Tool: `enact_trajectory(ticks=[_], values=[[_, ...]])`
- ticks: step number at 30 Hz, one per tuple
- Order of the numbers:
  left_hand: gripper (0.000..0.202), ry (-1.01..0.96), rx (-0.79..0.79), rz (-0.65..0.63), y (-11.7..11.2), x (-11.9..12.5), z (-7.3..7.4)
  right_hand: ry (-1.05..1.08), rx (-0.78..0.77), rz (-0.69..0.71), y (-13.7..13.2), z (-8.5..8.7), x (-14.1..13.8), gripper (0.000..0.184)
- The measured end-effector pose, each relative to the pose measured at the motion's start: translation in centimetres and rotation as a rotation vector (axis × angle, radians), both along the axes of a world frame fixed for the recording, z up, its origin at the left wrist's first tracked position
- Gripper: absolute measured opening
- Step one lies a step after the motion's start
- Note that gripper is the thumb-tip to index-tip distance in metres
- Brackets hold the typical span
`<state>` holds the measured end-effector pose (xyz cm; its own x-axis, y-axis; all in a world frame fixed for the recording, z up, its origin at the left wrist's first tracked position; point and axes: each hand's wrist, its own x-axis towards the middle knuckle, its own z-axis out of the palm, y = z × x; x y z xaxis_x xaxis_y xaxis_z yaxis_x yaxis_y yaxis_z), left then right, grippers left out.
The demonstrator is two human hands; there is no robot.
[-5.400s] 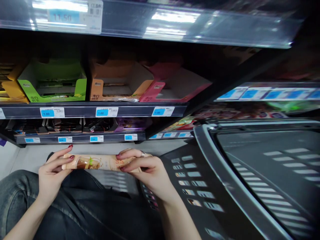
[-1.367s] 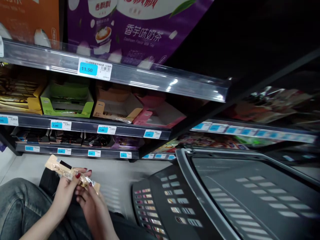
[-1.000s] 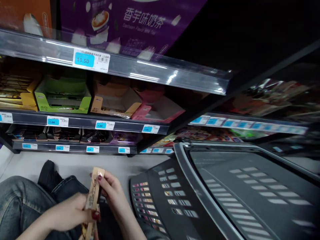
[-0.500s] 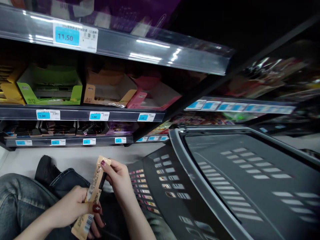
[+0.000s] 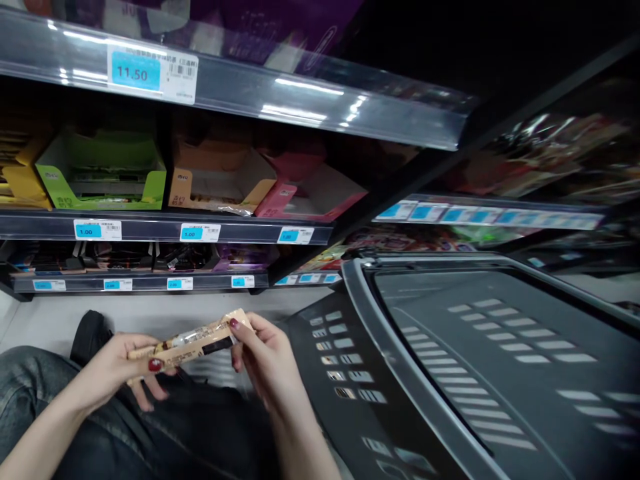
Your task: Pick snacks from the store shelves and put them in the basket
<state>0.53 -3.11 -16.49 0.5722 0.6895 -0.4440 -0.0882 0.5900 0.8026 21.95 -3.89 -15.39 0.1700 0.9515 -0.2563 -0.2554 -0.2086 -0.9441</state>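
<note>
I hold a long tan sachet (image 5: 193, 341) level over my lap, with one hand at each end. My left hand (image 5: 120, 365) pinches its left end between thumb and fingers. My right hand (image 5: 265, 357) grips its right end with the fingertips. The side of the sachet that faces me carries a black strip. My knees in jeans are below, and a dark shoe (image 5: 87, 330) rests on the pale floor.
A dark grey shopping basket (image 5: 380, 373) stands close on my right. Ahead are shelves with price tags (image 5: 200, 232). A green display box (image 5: 103, 175), an orange one (image 5: 220, 180) and a pink one (image 5: 310, 193) sit on the middle shelf.
The sachet has been turned from nearly upright to level between my hands. My right hand has moved right and a little lower. The view has hardly shifted.
</note>
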Motion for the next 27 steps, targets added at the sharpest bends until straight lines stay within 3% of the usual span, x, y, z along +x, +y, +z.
enact_trajectory(ticks=[4,9,27], values=[[0.029,0.071,0.054,0.281,1.0,-0.9,0.0,-0.107,-0.036,0.226,-0.7,1.2,0.9,0.032],[0.033,0.11,0.084,0.432,1.3,-1.0,-0.8,-0.125,-0.09,0.302,-0.7,1.4,0.6,0.034],[0.025,0.124,0.149,0.567,1.0,-0.6,-0.7,-0.165,-0.073,0.302,-0.2,0.7,0.4,0.036]])
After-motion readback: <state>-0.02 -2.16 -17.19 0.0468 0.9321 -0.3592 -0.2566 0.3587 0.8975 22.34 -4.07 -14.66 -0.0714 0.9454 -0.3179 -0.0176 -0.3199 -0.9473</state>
